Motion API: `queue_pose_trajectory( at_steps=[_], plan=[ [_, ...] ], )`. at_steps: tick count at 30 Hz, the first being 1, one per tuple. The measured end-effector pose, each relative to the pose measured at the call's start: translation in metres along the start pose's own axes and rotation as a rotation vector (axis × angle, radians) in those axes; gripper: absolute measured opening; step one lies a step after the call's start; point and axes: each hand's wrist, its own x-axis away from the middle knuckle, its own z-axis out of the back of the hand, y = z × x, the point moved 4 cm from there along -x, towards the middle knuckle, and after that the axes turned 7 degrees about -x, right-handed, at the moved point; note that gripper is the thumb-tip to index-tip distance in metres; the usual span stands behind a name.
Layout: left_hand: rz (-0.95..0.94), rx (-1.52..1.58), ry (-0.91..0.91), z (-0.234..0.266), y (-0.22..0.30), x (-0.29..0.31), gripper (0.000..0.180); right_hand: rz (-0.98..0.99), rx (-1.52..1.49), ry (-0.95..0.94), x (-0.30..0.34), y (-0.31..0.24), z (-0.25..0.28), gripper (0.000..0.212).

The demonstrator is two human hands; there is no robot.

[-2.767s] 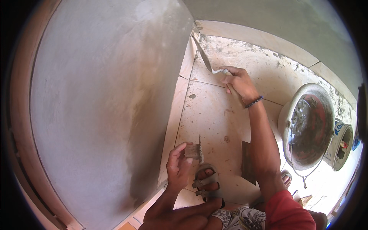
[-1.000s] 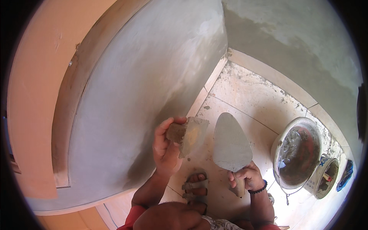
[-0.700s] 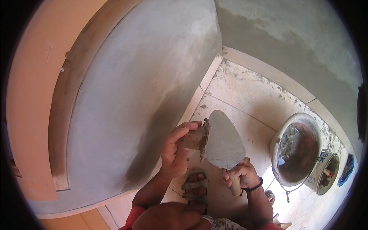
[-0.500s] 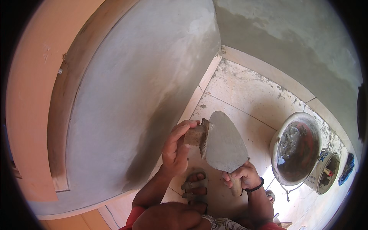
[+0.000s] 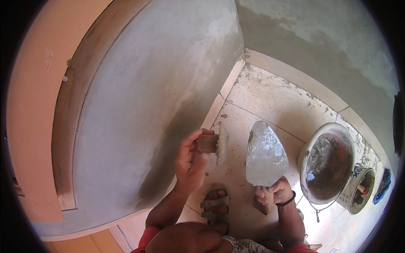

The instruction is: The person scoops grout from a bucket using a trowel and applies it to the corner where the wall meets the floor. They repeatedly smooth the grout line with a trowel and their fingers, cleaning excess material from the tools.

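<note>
My left hand (image 5: 190, 168) grips the brown block-shaped handle of a hand float (image 5: 207, 143). The float's thin plate stands edge-on toward the right, with grey mortar stuck around it. In my right hand (image 5: 277, 192) is a pointing trowel (image 5: 266, 156), held by its wooden handle. Its broad rounded blade points away from me, wet and shiny, with a little mortar along its left edge. The two tools are apart, with tiled floor showing between them.
A grey bucket (image 5: 303, 162) holding wet mortar stands at the right, its wire handle hanging down. Beside it is a smaller white pail (image 5: 346, 202). Plastered walls (image 5: 139, 92) with damp patches meet at a far corner. Mortar specks dot the tiled floor (image 5: 257, 90).
The trowel has moved right, away from the float, and its blade has turned to show a wet, shiny face. The float has turned, its plate now cleaner and facing right.
</note>
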Motion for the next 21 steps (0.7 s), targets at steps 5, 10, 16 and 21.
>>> queue_pose_trajectory(
  at_steps=[5, 10, 16, 21],
  plan=[
    [0.006, 0.036, 0.014, -0.002, 0.002, 0.001, 0.047, -0.078, -0.056, -0.029, -0.007, 0.01, 0.006, 0.053],
    [-0.001, 0.016, 0.025, -0.008, 0.0, 0.001, 0.047, -0.169, -0.117, -0.005, -0.013, 0.027, 0.01, 0.051],
    [0.011, -0.066, -0.009, -0.011, -0.007, 0.001, 0.048, -0.147, -0.102, -0.045, -0.015, 0.032, -0.007, 0.051],
    [0.01, -0.186, -0.046, -0.009, -0.01, 0.001, 0.045, -0.164, -0.11, -0.065, -0.011, 0.03, -0.008, 0.052]
  ],
)
